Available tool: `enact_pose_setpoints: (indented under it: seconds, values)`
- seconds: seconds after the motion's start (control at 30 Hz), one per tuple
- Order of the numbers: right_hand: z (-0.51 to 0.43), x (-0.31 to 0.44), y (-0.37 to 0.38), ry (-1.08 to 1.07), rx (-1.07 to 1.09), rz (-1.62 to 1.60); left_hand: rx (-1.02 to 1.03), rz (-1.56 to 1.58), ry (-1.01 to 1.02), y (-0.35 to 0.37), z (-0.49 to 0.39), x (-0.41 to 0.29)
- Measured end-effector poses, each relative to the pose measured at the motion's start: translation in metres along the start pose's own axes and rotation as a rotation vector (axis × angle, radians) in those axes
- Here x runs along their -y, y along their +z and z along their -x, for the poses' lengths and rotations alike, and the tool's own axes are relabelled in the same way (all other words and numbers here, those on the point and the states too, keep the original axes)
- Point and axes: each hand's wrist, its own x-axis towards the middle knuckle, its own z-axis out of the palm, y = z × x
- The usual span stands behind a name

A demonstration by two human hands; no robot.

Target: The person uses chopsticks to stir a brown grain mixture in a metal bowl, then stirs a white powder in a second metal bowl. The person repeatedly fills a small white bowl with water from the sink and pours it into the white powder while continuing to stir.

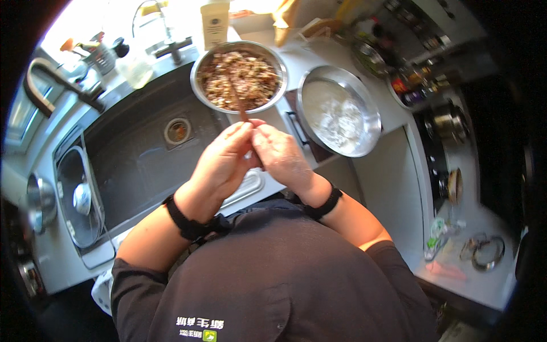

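A steel bowl of chopped, mixed filling stands at the sink's right edge. Both my hands meet just in front of it, fingertips together. A brown stick, perhaps a chopstick, runs from between my fingers into the filling. My left hand and my right hand both touch it; which of them carries it is hidden by the overlap. To the right, a larger steel bowl holds white powder, which looks like flour. Pale residue shows on the back of my right hand.
On the left lies a dark sink with a drain strainer, a faucet and an oval basket holding a small bowl. A carton-like container stands behind the filling. Pots and a stove line the right side.
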Motion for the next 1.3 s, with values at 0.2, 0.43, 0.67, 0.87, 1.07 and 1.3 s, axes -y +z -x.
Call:
enact_pose_setpoints:
  seconds: [0.2,0.43,0.67,0.87,1.07,1.3]
  values:
    - [0.019,0.001,-0.008,-0.369,-0.220,0.293,0.053,0.253,-0.040,0.016,0.006,-0.015]
    - [0.023,0.000,-0.022,-0.749,-0.367,0.585,-0.043,0.273,-0.215,0.058,0.005,0.003]
    - [0.037,0.014,-0.128,-0.502,-0.454,0.372,0.075,-0.225,-0.094,0.074,-0.001,0.007]
    - [0.052,-0.013,-0.262,0.084,-0.353,0.438,-0.254,-0.472,-0.061,0.063,-0.022,0.048]
    - [0.016,-0.079,-0.307,0.113,0.055,0.201,-0.480,-0.554,0.028,0.075,-0.079,0.120]
    - [-0.021,-0.068,-0.375,-0.089,0.138,0.168,-0.642,-0.547,0.103,0.086,-0.118,0.155]
